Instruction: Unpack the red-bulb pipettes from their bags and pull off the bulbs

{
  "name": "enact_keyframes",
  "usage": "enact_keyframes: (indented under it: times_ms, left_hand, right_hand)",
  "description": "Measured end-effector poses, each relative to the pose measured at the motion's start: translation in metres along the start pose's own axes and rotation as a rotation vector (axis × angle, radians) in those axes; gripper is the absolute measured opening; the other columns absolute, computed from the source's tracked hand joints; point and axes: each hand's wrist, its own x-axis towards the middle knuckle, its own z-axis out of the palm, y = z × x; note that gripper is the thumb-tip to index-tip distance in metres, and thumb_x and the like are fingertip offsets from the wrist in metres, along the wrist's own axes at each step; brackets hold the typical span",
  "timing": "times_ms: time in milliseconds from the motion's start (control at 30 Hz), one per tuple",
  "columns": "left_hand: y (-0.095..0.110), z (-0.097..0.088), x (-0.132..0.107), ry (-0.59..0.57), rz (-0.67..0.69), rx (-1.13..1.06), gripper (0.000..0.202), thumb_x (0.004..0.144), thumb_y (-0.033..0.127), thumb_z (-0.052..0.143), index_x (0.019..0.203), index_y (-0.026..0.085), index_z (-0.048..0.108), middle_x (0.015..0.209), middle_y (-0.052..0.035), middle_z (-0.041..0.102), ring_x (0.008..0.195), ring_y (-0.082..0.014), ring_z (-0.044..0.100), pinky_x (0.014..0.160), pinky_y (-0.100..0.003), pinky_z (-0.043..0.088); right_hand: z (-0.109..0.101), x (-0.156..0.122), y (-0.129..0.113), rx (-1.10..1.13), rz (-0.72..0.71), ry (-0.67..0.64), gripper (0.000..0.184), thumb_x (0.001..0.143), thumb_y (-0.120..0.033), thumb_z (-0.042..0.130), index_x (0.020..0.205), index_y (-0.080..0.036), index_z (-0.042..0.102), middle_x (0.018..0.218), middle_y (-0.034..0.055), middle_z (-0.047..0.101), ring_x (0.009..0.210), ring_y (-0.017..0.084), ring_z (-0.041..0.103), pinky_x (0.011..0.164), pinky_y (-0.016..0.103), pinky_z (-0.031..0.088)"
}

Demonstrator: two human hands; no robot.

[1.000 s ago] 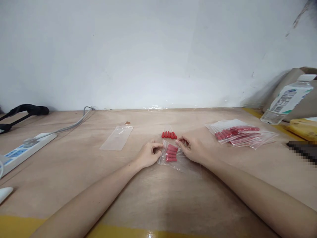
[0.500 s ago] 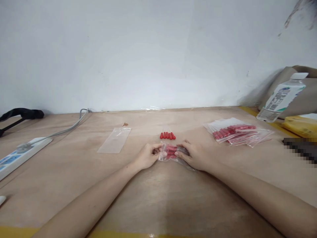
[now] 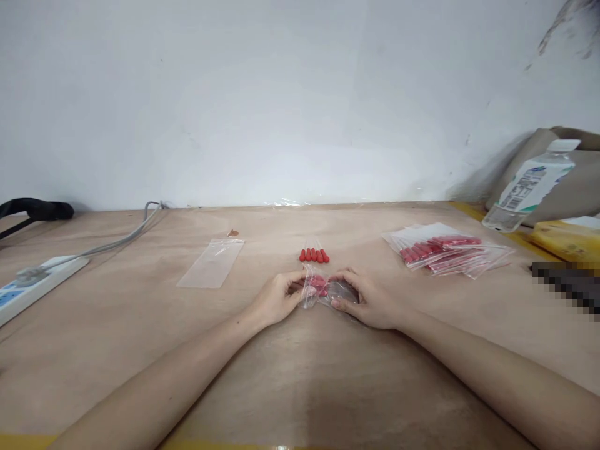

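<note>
Between my hands, just above the tabletop, is a clear zip bag point(image 3: 344, 292) with red-bulbed droppers point(image 3: 319, 284) inside. My left hand point(image 3: 284, 297) pinches the bag's zip end on the left. The other end is gripped by my right hand point(image 3: 370, 297), its thumb in front and fingers behind. Beyond the bag, several droppers point(image 3: 314, 255) lie side by side, red bulbs toward me and clear tubes pointing at the wall. Left of them a flat zip bag point(image 3: 210, 265) rests on the table. How many droppers the held bag contains is hidden by fingers and creases.
A fanned pile of zip bags with red droppers point(image 3: 445, 250) lies to the right. Behind it stand a plastic bottle point(image 3: 532, 187) and a yellow packet point(image 3: 569, 240). A white power strip point(image 3: 44, 284) with a grey cable point(image 3: 126, 239) occupies the left side.
My right hand's fingers have shifted off the red bulbs toward the bag's right end. The bulbs now sit nearer my left fingers. The view has moved slightly.
</note>
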Motion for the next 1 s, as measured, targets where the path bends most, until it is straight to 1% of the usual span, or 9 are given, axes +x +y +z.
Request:
enact_keyframes:
  times_ms: [67, 167, 233, 300, 400, 467, 533, 867, 1000]
  left_hand:
    - [0.002, -0.004, -0.001, -0.004, 0.107, 0.144, 0.029, 0.085, 0.024, 0.047, 0.112, 0.023, 0.058, 0.107, -0.006, 0.061, 0.095, -0.0191, 0.058, 0.084, -0.033, 0.045]
    - [0.004, -0.012, 0.0, -0.13, 0.281, 0.302, 0.032, 0.083, 0.021, 0.05, 0.114, 0.025, 0.056, 0.121, -0.0049, 0.054, 0.108, -0.0198, 0.051, 0.094, -0.035, 0.039]
    - [0.004, -0.014, 0.001, -0.195, 0.331, 0.328, 0.034, 0.082, 0.019, 0.05, 0.116, 0.026, 0.055, 0.123, -0.0049, 0.052, 0.11, -0.0196, 0.05, 0.095, -0.035, 0.039]
    - [0.003, -0.013, 0.001, -0.156, 0.341, 0.323, 0.032, 0.082, 0.018, 0.049, 0.113, 0.024, 0.057, 0.119, -0.0058, 0.055, 0.107, -0.0193, 0.052, 0.091, -0.034, 0.042]
    - [0.001, -0.009, 0.0, -0.049, 0.307, 0.307, 0.029, 0.078, 0.015, 0.051, 0.104, 0.022, 0.061, 0.106, -0.0071, 0.057, 0.09, -0.0172, 0.057, 0.073, -0.027, 0.048]
    - [-0.001, -0.007, -0.001, -0.026, 0.282, 0.304, 0.03, 0.074, 0.013, 0.052, 0.102, 0.02, 0.061, 0.098, -0.0069, 0.057, 0.075, -0.0139, 0.057, 0.058, -0.022, 0.046]
    - [-0.004, -0.01, -0.002, -0.029, 0.262, 0.291, 0.031, 0.071, 0.011, 0.053, 0.1, 0.019, 0.06, 0.094, -0.0063, 0.056, 0.068, -0.0119, 0.054, 0.051, -0.02, 0.043]
    - [-0.023, -0.058, -0.001, -0.108, -0.017, -0.081, 0.018, 0.066, 0.012, 0.061, 0.084, 0.014, 0.062, 0.088, -0.0059, 0.059, 0.077, -0.0148, 0.059, 0.068, -0.026, 0.05]
    - [-0.03, -0.081, 0.0, -0.068, -0.046, -0.181, 0.019, 0.062, 0.015, 0.069, 0.08, 0.015, 0.067, 0.111, -0.0099, 0.054, 0.085, -0.0169, 0.061, 0.075, -0.03, 0.052]
  right_hand:
    - [0.0, 0.0, 0.001, 0.013, -0.025, -0.01, 0.035, 0.077, -0.034, 0.057, 0.109, -0.018, 0.052, 0.099, 0.0083, 0.054, 0.092, 0.021, 0.051, 0.08, 0.037, 0.042]
    - [0.003, 0.0, 0.002, 0.026, -0.061, 0.021, 0.033, 0.077, -0.03, 0.057, 0.109, -0.019, 0.052, 0.103, 0.0087, 0.054, 0.096, 0.021, 0.05, 0.083, 0.038, 0.042]
    - [0.004, 0.001, 0.002, 0.028, -0.068, 0.036, 0.032, 0.077, -0.028, 0.057, 0.108, -0.02, 0.053, 0.104, 0.0086, 0.054, 0.097, 0.021, 0.05, 0.083, 0.038, 0.042]
    - [0.004, 0.001, 0.002, 0.035, -0.062, 0.032, 0.033, 0.077, -0.028, 0.058, 0.108, -0.02, 0.053, 0.103, 0.0084, 0.054, 0.096, 0.021, 0.05, 0.083, 0.038, 0.042]
    - [0.004, 0.001, 0.003, 0.051, -0.047, 0.003, 0.035, 0.076, -0.029, 0.059, 0.109, -0.02, 0.053, 0.103, 0.0081, 0.053, 0.097, 0.02, 0.05, 0.084, 0.037, 0.042]
    - [0.003, 0.001, 0.004, 0.058, -0.036, -0.018, 0.037, 0.076, -0.031, 0.059, 0.111, -0.02, 0.053, 0.104, 0.0081, 0.052, 0.096, 0.02, 0.05, 0.084, 0.037, 0.042]
    - [0.001, 0.001, 0.005, 0.068, -0.033, -0.036, 0.039, 0.076, -0.033, 0.059, 0.112, -0.019, 0.053, 0.105, 0.0083, 0.052, 0.096, 0.02, 0.05, 0.083, 0.036, 0.043]
    - [-0.003, 0.002, 0.004, 0.081, 0.008, -0.074, 0.041, 0.075, -0.035, 0.06, 0.113, -0.02, 0.053, 0.108, 0.0086, 0.051, 0.096, 0.021, 0.05, 0.079, 0.035, 0.044]
    - [-0.003, 0.002, 0.004, 0.103, 0.011, -0.088, 0.042, 0.076, -0.036, 0.059, 0.114, -0.021, 0.052, 0.109, 0.0078, 0.049, 0.096, 0.02, 0.05, 0.082, 0.034, 0.043]
